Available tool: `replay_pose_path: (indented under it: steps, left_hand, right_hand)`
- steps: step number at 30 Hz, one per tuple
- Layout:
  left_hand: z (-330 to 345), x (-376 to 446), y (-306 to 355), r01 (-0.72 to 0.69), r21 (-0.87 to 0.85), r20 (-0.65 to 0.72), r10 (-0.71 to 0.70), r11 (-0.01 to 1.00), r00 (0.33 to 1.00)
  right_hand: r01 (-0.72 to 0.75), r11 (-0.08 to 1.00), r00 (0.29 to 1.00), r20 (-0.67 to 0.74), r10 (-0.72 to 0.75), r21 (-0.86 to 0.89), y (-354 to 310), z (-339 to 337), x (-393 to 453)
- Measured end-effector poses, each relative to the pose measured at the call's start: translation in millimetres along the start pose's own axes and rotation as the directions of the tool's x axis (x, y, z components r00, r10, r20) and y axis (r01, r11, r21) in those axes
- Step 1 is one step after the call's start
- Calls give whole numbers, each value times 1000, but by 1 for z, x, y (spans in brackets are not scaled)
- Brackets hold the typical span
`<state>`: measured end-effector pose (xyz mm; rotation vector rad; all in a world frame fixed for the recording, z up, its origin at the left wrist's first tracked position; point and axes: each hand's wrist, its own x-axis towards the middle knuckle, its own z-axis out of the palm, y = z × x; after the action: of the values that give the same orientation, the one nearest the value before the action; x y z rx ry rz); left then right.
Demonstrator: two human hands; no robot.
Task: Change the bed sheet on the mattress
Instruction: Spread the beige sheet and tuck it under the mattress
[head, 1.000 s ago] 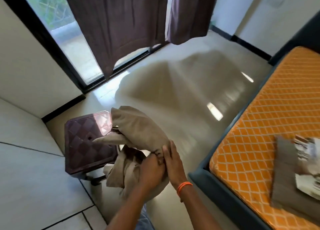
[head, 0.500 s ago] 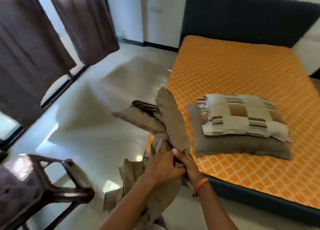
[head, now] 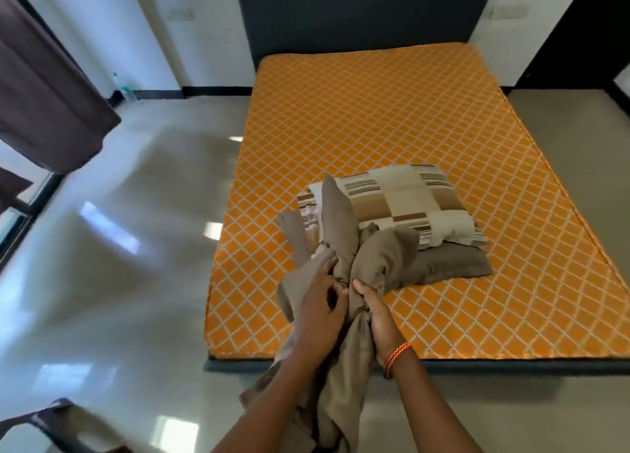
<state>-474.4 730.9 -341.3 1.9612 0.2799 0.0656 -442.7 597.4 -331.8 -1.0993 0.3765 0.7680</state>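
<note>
Turning from the window has brought the mattress (head: 392, 118) square ahead, bare but for pillows (head: 402, 210) near its foot; both my left hand (head: 320, 309) and right hand (head: 376, 311) clutch the bunched sheet (head: 344, 227) over the near edge. Next, I'd shake it open and spread it

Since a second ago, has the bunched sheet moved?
Yes. The sheet, gripped by both hands, went from beside the stool to over the mattress foot edge, near the pillows.
</note>
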Motion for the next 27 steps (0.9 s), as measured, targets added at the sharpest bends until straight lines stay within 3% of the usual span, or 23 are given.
replay_pose_path:
  steps: [3,6,13,18,22,27]
  left_hand:
    - [32,21,16,77,-19,47,-76,997,996]
    - [68,44,30,136,98,111,-146,986,983]
    - [183,68,79,199,214,88,-222,956,971]
    - [294,51,139,260,130,-70,-253,957,965]
    - [381,36,187,281,32,-292,-260,959,920]
    - [455,22,223,239,130,-422,-165,962,892]
  right_hand:
    - [-25,1000,999,-37,25,-1,-23,-37,11]
    - [-60,998,996,-69,60,8,-54,-75,15]
    - [-72,996,993,88,76,-42,-128,-187,10]
    - [-120,988,971,196,137,-95,-187,-286,-10]
    - [-125,991,963,233,135,-55,-229,-355,-27]
    - [-120,990,959,248,136,-75,-247,-415,-50]
